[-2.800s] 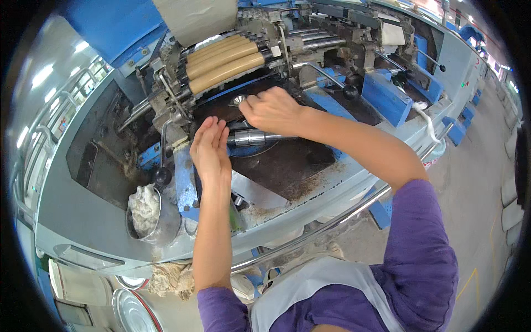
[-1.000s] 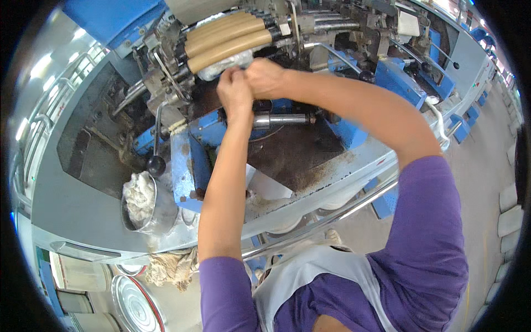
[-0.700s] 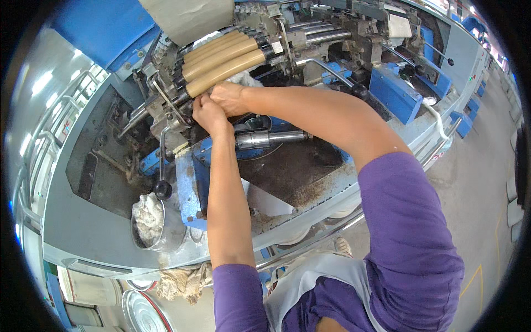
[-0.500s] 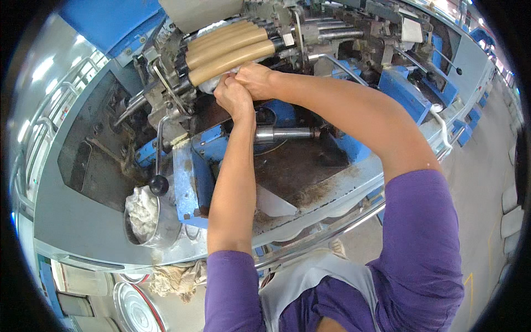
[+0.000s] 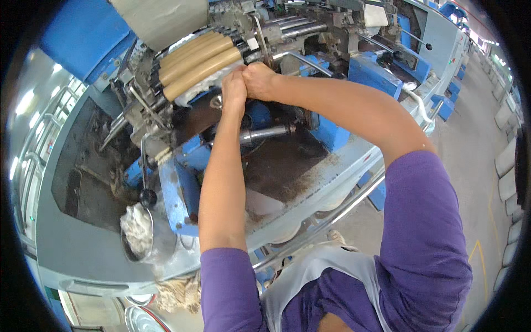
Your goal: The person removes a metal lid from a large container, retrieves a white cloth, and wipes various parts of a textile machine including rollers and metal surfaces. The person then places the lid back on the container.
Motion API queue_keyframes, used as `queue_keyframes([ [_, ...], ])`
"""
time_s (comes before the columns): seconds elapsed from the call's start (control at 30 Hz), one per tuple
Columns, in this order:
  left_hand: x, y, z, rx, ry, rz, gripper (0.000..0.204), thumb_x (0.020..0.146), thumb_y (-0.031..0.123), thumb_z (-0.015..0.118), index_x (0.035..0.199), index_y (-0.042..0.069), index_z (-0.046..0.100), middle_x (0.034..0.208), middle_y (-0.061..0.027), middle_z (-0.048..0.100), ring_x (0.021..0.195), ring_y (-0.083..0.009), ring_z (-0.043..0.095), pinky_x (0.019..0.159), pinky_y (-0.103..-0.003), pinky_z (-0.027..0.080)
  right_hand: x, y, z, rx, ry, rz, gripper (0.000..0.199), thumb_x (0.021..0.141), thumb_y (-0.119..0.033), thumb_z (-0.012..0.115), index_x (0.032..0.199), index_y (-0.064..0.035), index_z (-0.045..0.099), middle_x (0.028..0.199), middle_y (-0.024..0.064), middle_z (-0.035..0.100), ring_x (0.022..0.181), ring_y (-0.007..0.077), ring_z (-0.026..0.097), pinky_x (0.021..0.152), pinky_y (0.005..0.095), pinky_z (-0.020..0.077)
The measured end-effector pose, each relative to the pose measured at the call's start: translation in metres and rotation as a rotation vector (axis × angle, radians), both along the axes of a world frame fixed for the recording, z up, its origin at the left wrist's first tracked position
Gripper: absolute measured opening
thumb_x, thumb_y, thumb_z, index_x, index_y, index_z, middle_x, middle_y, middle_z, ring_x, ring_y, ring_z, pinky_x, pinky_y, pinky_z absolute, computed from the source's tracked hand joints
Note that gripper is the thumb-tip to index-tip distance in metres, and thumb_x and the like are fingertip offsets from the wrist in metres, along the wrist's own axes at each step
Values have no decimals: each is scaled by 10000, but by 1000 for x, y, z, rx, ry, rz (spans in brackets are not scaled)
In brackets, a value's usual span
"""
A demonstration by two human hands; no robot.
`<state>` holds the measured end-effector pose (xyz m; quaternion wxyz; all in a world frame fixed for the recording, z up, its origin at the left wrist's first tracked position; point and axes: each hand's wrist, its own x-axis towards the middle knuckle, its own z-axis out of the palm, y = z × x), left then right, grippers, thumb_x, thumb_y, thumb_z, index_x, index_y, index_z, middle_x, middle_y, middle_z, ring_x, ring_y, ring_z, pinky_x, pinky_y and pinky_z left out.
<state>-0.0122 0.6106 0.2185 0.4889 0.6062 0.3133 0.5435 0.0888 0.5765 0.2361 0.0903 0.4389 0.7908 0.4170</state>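
A band of white fluffy fibre [image 5: 206, 84] hangs under the tan rollers [image 5: 199, 62] of a spinning machine. At the fibre's right end my left hand [image 5: 234, 88] is closed, its fingers curled against the strand. Pressed up beside it, my right hand [image 5: 260, 81] is closed too, thumb side toward the left hand. Most of what sits inside the fingers is hidden, but the fibre runs straight into them. Just left of my left wrist a shiny metal funnel-like part [image 5: 217, 102] shows below the rollers.
A black-knobbed lever [image 5: 147, 197] stands by a metal can [image 5: 157, 238] of white fibre waste. Blue machine blocks [image 5: 180, 193] and a steel shaft [image 5: 265, 133] lie below my arms. A metal rail [image 5: 354, 200] runs along the front; an aisle [image 5: 464, 149] lies right.
The view has shifted, with the machine now farther left. My hands have moved right along the rollers, and more white fibre shows beneath them. Both hands stay closed and together.
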Motion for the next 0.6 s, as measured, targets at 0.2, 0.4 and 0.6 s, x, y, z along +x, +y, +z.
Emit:
queue_keyframes([
  [0.2,-49,-24,-19,27,-87,342,304,873,137,472,1027,-65,638,973,-172,657,924,-231,602,800,-339,451,-37,-7,5,49,-122,460,135,735,-220,594,611,-180,630,678,6,662,676,196,655,506,347,506],
  [0.4,-71,-20,8,-71,-450,445,297,880,90,456,1053,-86,621,913,-156,654,858,-205,600,785,-333,465,-80,27,18,49,163,641,189,771,-286,585,651,-156,653,742,82,674,712,219,664,565,390,519],
  [0.6,-27,-3,-2,38,12,498,297,809,130,469,902,-103,630,911,-324,619,815,-415,598,789,-445,442,-27,46,2,-5,158,362,194,775,-299,587,755,-124,667,782,95,675,717,245,668,587,417,521],
])
